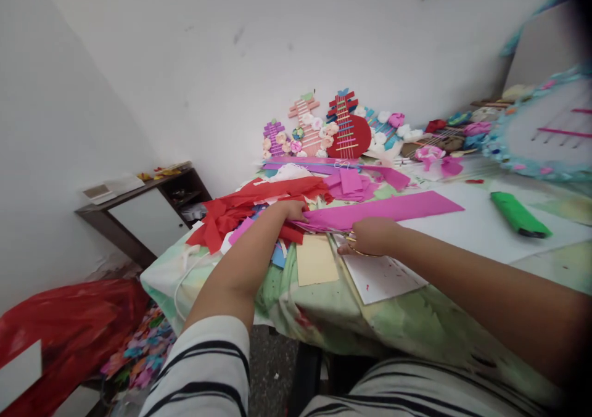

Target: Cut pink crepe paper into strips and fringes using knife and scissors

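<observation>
A long pink paper strip (407,207) lies across the table. My left hand (292,210) is closed on the strip's left end. Scissors (350,238) are in my right hand (372,237), their gold handle around the fingers and their blades at the strip's lower edge, partly hidden. Just below the hands are a cream paper square (317,260) and a white board (383,276) with small red scraps on it. Red paper (222,216) is heaped left of my left hand, and folded pink paper (349,184) lies behind the strip.
A green object (520,214) rests at the right on white sheets. Decorated stick crafts (345,127) stand along the wall. A wreath-edged round piece (546,130) is at the far right. Left of the table are a low cabinet (150,219) and a red bag (78,318).
</observation>
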{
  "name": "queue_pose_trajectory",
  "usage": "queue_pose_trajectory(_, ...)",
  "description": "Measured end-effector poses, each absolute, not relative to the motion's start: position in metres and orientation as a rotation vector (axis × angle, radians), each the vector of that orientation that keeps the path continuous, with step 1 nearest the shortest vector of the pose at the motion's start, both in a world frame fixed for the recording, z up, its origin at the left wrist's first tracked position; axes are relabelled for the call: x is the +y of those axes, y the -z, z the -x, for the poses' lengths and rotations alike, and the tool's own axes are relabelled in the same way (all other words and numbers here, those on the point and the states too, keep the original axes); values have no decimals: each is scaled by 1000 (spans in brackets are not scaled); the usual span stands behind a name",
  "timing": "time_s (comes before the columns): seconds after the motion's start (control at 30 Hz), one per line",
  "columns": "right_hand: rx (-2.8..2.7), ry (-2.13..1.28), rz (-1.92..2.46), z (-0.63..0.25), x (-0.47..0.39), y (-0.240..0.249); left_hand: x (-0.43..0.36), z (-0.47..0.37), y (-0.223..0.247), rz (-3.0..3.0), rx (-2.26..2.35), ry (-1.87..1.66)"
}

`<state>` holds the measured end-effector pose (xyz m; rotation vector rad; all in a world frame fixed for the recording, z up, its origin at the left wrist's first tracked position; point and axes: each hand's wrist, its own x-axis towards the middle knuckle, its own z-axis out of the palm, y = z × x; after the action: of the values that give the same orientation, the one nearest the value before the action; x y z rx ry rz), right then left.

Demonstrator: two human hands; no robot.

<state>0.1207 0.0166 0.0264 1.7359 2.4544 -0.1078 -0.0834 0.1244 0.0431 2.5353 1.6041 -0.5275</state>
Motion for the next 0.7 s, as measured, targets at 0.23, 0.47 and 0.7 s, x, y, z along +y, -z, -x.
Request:
queue_pose_trajectory(0.23, 2378, 156, -1778, -118, 11, -26, 123, 84, -45, -2714, 1608, 452)
queue_pose_trajectory(0.47, 2422, 179, -1798, -125, 13, -19, 111, 76, -40, -2890, 1526, 182)
queue_pose_trajectory(0.7, 2426, 192, -1772, -124, 14, -18, 109, 54, -34, -2790, 1312, 315)
